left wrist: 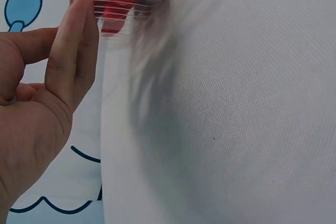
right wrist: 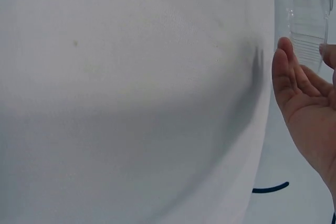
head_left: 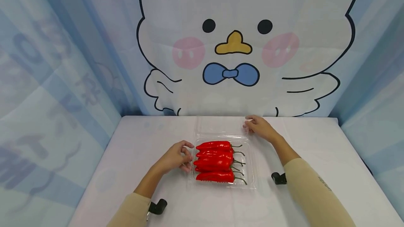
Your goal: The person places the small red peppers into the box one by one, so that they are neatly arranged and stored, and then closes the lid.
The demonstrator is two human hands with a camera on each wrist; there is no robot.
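Several red chili peppers (head_left: 217,160) with green stems lie side by side in the base of a clear plastic clamshell box (head_left: 250,174). Its hinged lid (head_left: 221,125) is swung back on the far side. My left hand (head_left: 176,156) is at the base's left side, its fairly straight fingertips (left wrist: 81,9) against the ribbed wall in the left wrist view. At the lid's right edge, my right hand (head_left: 260,128) holds the clear plastic, with the thumb (right wrist: 328,55) on one side and the fingers (right wrist: 283,61) on the other.
A white cloth covers the table (head_left: 132,150). Behind it hangs a printed curtain with a cartoon bird (head_left: 230,45), and blue curtains (head_left: 56,80) close off both sides. A black wrist mount sits at each forearm.
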